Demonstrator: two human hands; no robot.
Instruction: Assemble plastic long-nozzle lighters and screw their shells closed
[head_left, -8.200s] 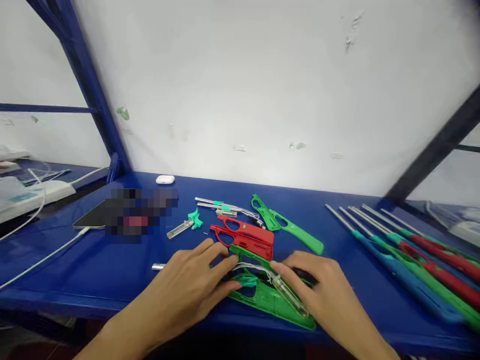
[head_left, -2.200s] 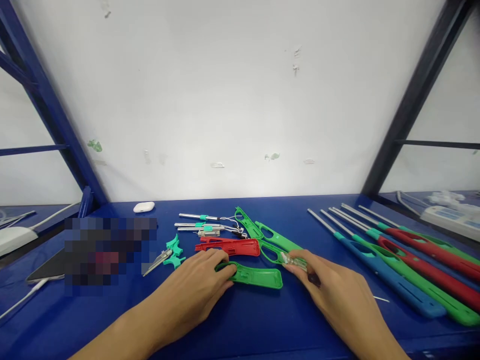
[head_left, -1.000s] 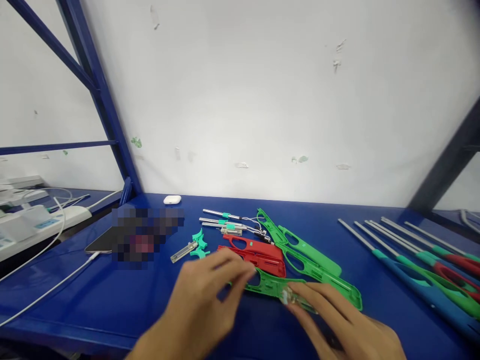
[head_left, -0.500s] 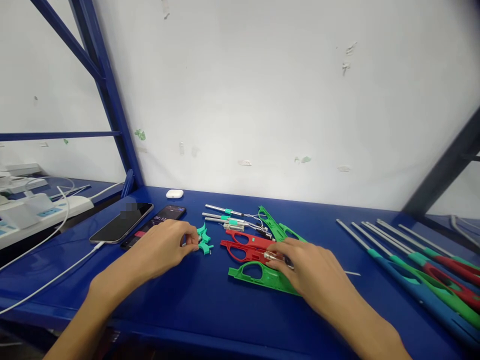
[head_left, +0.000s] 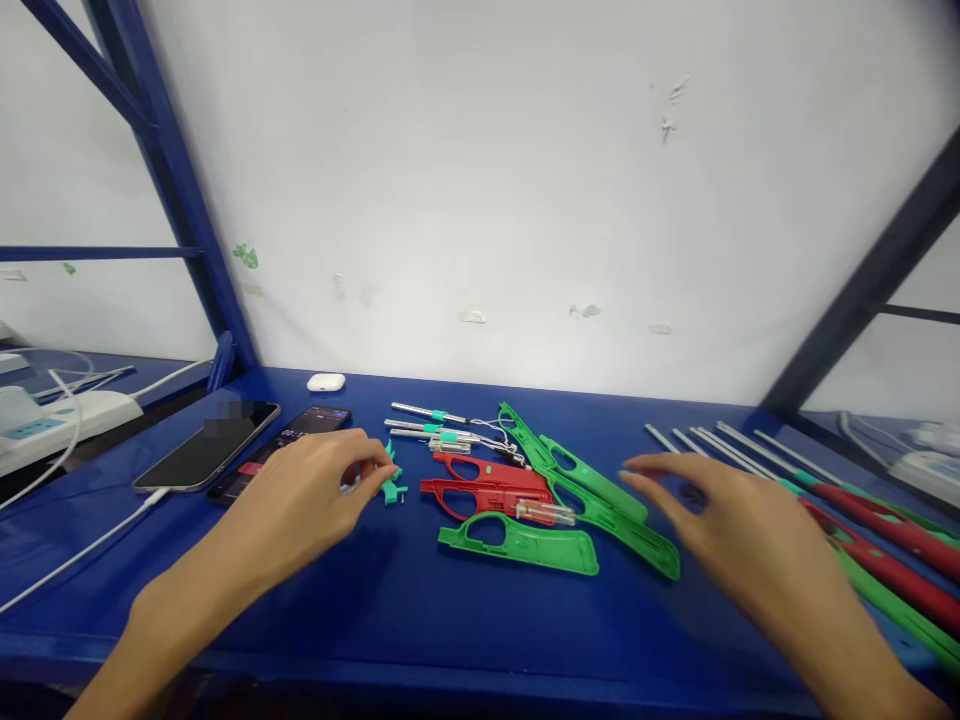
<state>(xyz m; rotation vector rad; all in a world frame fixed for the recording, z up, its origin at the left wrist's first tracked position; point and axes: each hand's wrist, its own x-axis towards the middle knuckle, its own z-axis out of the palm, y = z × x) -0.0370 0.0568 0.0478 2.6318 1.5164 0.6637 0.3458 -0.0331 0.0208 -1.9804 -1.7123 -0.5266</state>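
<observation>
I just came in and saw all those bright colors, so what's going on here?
A person is handling small parts. The left hand is pinched beside some teal pieces; I can't tell if it holds anything. The right hand is curled near the green pieces, and its palm is hidden. A clear piece lies on the red pieces. Metal rods with colored handles lie at the right.

Handle shells lie on the table, right of two phones.
</observation>
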